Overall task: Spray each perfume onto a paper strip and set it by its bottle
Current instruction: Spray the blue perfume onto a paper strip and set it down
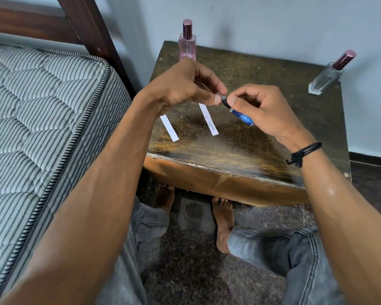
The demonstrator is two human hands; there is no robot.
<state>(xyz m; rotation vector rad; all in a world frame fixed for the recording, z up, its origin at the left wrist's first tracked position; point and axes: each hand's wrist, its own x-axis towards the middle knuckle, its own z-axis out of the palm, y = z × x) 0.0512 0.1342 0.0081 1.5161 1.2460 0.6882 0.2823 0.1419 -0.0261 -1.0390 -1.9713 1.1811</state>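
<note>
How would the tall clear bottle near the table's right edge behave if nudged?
The clear bottle looks tall and narrow, so it probably tips easily. It appears to be glass, likely fragile and smooth to grip. Standing close to the table edge, it could fall off.

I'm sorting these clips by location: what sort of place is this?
Most likely a bedroom: a striped mattress on a dark wooden bed frame, with a worn wooden table beside it.

I am finding open counter (246, 148) across the lower right of its top. The left paper strip (169, 128) and right paper strip (209, 119) are lying left of centre. A pink bottle (187, 44) is standing at upper centre, a clear bottle (327, 77) at upper right, and the mattress (42, 111) is crowding the left side.
</note>
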